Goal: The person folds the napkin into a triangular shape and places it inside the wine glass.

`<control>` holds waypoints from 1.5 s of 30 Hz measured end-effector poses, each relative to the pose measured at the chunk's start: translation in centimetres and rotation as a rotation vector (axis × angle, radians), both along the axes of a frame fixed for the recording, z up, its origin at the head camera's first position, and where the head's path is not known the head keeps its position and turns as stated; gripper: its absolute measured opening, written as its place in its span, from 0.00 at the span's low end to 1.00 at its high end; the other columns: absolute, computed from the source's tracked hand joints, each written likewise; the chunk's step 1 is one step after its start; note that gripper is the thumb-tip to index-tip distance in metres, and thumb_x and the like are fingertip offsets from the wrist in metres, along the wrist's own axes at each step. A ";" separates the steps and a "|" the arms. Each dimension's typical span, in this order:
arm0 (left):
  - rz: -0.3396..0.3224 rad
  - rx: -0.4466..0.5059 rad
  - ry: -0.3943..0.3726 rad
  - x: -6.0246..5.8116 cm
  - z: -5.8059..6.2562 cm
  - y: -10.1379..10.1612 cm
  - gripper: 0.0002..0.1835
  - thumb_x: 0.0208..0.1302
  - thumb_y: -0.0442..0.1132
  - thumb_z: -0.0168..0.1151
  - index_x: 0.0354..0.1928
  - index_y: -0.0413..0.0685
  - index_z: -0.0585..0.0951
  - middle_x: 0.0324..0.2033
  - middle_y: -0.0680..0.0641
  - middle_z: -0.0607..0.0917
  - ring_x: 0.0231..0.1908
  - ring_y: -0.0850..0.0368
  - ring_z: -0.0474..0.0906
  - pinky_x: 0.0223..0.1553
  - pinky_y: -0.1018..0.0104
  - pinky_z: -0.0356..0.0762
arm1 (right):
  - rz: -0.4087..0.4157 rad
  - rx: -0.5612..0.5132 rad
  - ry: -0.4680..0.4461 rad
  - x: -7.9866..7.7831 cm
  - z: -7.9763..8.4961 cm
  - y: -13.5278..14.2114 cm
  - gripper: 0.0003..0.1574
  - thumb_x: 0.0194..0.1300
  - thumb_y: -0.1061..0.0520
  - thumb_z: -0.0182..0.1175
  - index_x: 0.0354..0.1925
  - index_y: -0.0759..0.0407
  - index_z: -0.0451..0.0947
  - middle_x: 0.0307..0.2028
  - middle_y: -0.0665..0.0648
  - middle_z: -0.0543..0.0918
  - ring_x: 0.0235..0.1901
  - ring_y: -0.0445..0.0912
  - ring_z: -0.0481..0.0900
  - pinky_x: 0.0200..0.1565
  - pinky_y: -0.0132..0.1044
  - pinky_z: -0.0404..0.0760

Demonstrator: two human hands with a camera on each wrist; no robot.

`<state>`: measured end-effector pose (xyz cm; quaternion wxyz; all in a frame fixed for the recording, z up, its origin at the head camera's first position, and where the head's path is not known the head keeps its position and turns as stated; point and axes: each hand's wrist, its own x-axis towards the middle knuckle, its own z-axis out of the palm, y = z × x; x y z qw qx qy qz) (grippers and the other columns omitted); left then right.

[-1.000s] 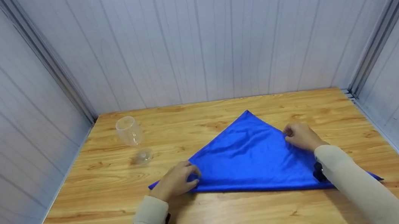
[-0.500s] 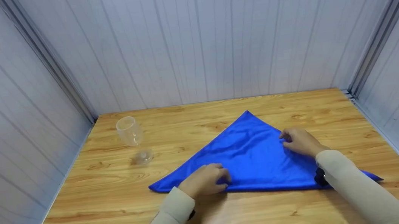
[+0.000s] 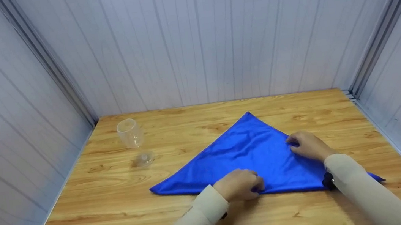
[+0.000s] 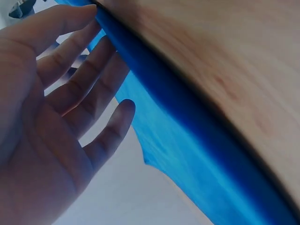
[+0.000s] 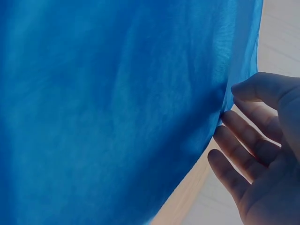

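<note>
A shiny blue cloth (image 3: pixel 221 156) lies on the table as a wide triangle, its point toward the back wall and its long edge toward me. My left hand (image 3: pixel 238 185) rests at the middle of that long edge. In the left wrist view its fingers are mostly straight, and the thumb tip touches the blue edge (image 4: pixel 159 89). Over on the right slanting side, my right hand (image 3: pixel 309 147) pinches the cloth's edge. The right wrist view has the right hand's thumb (image 5: pixel 262 89) and forefinger meeting there, the other fingers loosely spread. My right forearm covers part of the cloth's right corner.
A clear stemmed glass (image 3: pixel 130 135) stands upright at the back left, apart from the cloth. The wood-grain table (image 3: pixel 94 213) is bordered by pale panel walls (image 3: pixel 199 43) at the back and both sides.
My left hand has slid right along the cloth's near edge, from close to its left corner to the middle. My right hand has shifted only slightly, and the cloth keeps its outline.
</note>
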<state>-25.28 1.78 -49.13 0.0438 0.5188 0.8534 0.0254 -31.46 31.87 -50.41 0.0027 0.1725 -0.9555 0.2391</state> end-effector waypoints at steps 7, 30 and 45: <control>0.010 -0.043 0.040 0.6 0.1 1.7 0.12 0.59 0.47 0.74 0.45 0.60 0.87 0.33 0.59 0.81 0.32 0.66 0.75 0.33 0.73 0.73 | 0.009 0.038 0.036 0.4 0.0 0.4 0.18 0.61 0.65 0.64 0.48 0.75 0.82 0.43 0.67 0.81 0.47 0.64 0.79 0.53 0.60 0.75; 0.065 -0.066 0.133 1.0 0.2 2.4 0.12 0.59 0.39 0.74 0.44 0.65 0.88 0.37 0.61 0.85 0.37 0.66 0.80 0.34 0.69 0.79 | -0.025 0.106 -0.057 0.6 0.4 0.7 0.19 0.66 0.65 0.59 0.52 0.75 0.81 0.45 0.70 0.80 0.50 0.66 0.78 0.53 0.61 0.75; 0.115 0.019 0.228 0.3 0.0 2.1 0.11 0.62 0.38 0.68 0.41 0.67 0.89 0.34 0.58 0.86 0.33 0.62 0.83 0.30 0.66 0.80 | -0.041 0.146 -0.068 0.2 0.5 0.9 0.22 0.68 0.64 0.56 0.56 0.76 0.78 0.50 0.73 0.77 0.53 0.68 0.76 0.55 0.62 0.73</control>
